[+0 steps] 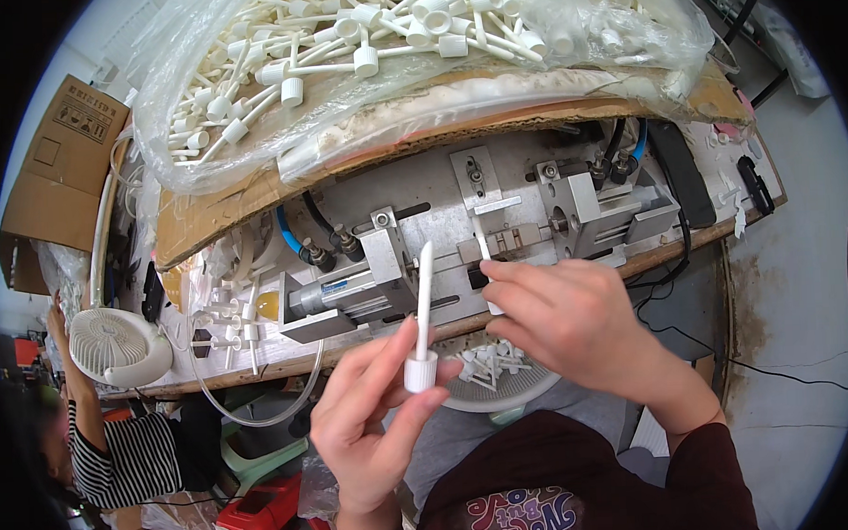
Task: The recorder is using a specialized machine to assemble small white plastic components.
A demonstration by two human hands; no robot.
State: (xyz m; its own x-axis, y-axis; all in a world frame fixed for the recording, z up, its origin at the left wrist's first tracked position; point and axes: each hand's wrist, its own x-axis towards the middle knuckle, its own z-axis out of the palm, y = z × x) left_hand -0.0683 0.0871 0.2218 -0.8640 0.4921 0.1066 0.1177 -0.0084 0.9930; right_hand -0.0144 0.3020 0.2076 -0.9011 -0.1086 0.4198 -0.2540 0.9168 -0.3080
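Note:
Between the thumb and fingers of my left hand [378, 407] is a white ribbed cap with a long stem [424, 307], its stem pointing up. My right hand [575, 320] is at the metal clamping fixture [504, 243], pinching a second white stemmed cap [481, 233]. That stem reaches up toward a small metal stop plate [477, 174]; its cap end is mostly covered by my fingers. A pneumatic cylinder block [350, 291] flanks the fixture on the left, and another metal block [600, 212] on the right.
Beyond the fixture, a plastic-lined carton [345, 142] holds many stemmed caps. A white basket [503, 402] of small white parts lies below the bench edge. Several white parts [230, 328] and a white fan [119, 346] are at left, where another person [136, 453] sits. Hoses cross the bench.

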